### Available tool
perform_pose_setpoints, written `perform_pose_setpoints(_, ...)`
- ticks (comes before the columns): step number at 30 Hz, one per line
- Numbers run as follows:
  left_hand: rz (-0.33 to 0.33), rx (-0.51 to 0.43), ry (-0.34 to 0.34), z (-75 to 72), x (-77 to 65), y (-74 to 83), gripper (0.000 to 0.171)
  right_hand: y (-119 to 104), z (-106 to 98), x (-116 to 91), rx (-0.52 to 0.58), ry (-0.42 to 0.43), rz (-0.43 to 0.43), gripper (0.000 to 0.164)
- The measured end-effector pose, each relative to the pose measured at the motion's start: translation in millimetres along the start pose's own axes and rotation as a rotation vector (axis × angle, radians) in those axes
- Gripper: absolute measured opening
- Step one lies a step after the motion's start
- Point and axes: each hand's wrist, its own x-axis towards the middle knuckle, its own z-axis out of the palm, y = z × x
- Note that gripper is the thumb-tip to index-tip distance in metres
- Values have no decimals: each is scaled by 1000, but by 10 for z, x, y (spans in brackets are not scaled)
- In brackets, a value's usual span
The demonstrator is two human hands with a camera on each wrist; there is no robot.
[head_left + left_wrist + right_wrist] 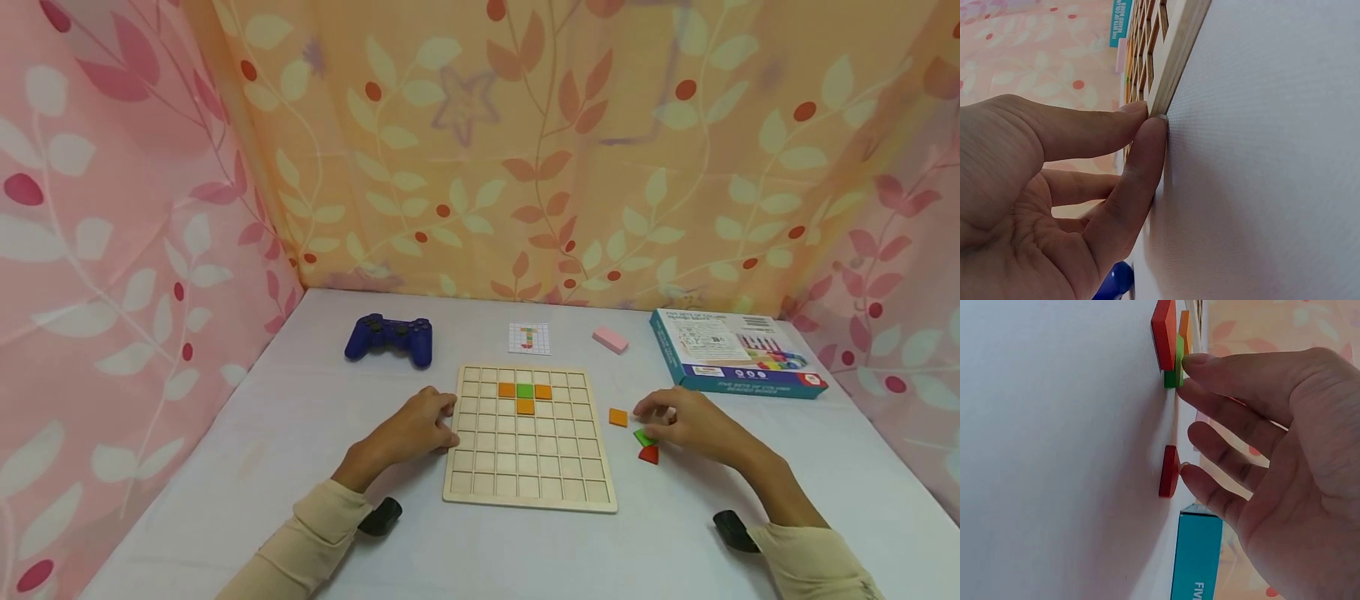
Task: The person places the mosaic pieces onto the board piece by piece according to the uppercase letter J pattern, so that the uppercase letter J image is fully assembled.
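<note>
My left hand point(420, 423) pinches the left edge of a pale wooden grid board point(506, 479) between thumb and index finger, as the left wrist view shows. On the board, a green square tile point(525, 391) sits between two orange tiles, with another orange tile point(526, 407) below it. Right of the board, my right hand point(693, 425) hovers low, fingers bent and parted, its thumb at a loose green tile point(642, 437). A red tile point(649, 455) with a curved edge lies beside that tile. Under the fingers, another red piece point(1170, 472) shows in the right wrist view.
A loose orange tile point(618, 417) lies just right of the board. Behind stand a blue game controller point(390, 337), a small pattern card point(529, 338), a pink block point(611, 340) and a teal-sided box point(738, 350). Patterned cloth point(480, 183) hangs at the table's back and sides.
</note>
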Motion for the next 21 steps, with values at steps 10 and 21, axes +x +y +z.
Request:
perform_pose_setpoints(10,-19,5,7,8,-2,3,60,19,-22,-117,16,-29,18,34)
perform_pose_setpoints(21,-13,5,3,4,-3,4,65,4,-19,-94,-8,-21,-11,33)
